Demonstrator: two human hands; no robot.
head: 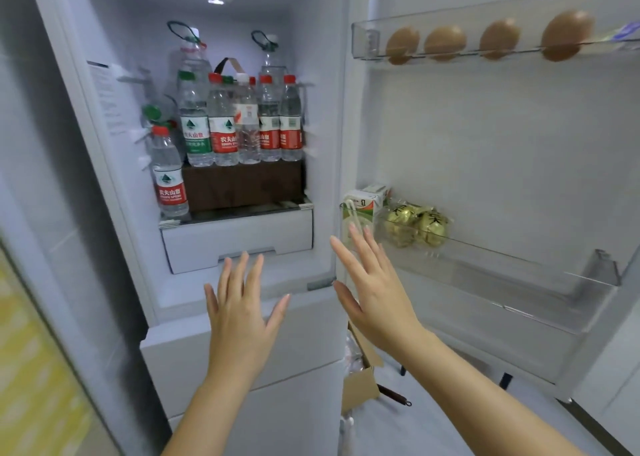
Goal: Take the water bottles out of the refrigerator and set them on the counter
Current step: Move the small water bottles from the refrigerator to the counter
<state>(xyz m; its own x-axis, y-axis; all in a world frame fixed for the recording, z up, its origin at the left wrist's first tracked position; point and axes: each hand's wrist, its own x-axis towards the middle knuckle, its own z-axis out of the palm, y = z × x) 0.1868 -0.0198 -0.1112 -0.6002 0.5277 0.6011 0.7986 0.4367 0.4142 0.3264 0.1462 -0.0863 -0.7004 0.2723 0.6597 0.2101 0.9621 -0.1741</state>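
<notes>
The refrigerator [104, 178] stands open in front of me. Several clear water bottles with red or green caps [223, 123] stand in a row on a dark brown box [242, 185] inside it. One red-capped bottle [168, 173] stands alone at the front left of the shelf. Larger bottles with green handles [190, 57] rise behind the row. My left hand [239, 313] is held up below the shelf with fingers spread and holds nothing. To its right, my right hand [372, 285] is raised with straight fingers near the door hinge, also holding nothing.
The open door [485, 143] swings to the right. Its top rack holds several brown eggs [445, 43]; its lower bin [485, 282] holds a drink carton [362, 209] and gold-wrapped items [415, 227]. A white drawer [239, 244] sits under the shelf. A cardboard box [360, 383] lies on the floor.
</notes>
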